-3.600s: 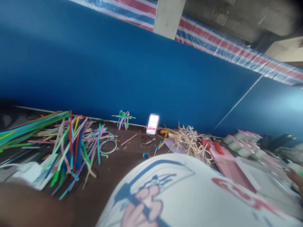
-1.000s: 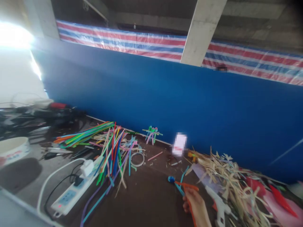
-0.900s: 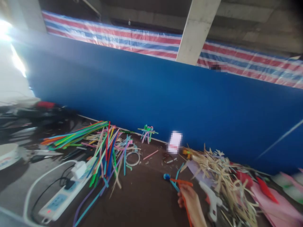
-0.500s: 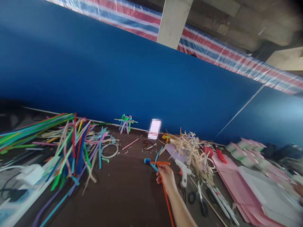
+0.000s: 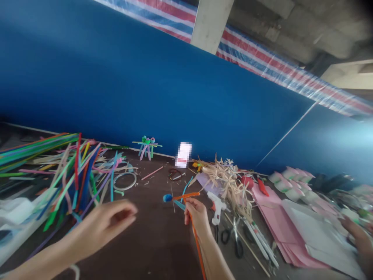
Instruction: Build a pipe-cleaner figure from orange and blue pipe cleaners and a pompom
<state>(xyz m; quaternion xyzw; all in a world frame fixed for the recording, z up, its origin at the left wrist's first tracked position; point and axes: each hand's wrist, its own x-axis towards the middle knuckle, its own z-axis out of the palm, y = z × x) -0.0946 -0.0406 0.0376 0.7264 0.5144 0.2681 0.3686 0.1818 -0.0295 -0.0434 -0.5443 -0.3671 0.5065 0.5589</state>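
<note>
My right hand [image 5: 198, 216] is closed in a pinch on an orange pipe cleaner [image 5: 197, 243], whose long end hangs down beside my wrist. At the pinch, a short orange length runs sideways to a blue fuzzy ball [image 5: 167, 198], and light blue pipe cleaner ends [image 5: 186, 186] cross it. My left hand [image 5: 113, 221] hovers over the table to the left, slightly blurred. Its fingers are curved, with a gap between them and the thumb, and nothing shows in it. Between the two hands lies the dark brown tabletop [image 5: 151, 241].
Colourful pipe cleaners [image 5: 84, 175] pile up at the left, near a white ring [image 5: 124, 181]. A glue gun [image 5: 215, 206], scissors [image 5: 236, 237] and pink sheets [image 5: 269, 221] lie right. A small pipe-cleaner figure [image 5: 147, 146] stands behind. Another person's hand [image 5: 357, 233] shows at the right edge.
My left hand has come into view from the lower left. My right hand still pinches the orange pipe cleaner. The whole view has shifted slightly, and the other person's hand shows more.
</note>
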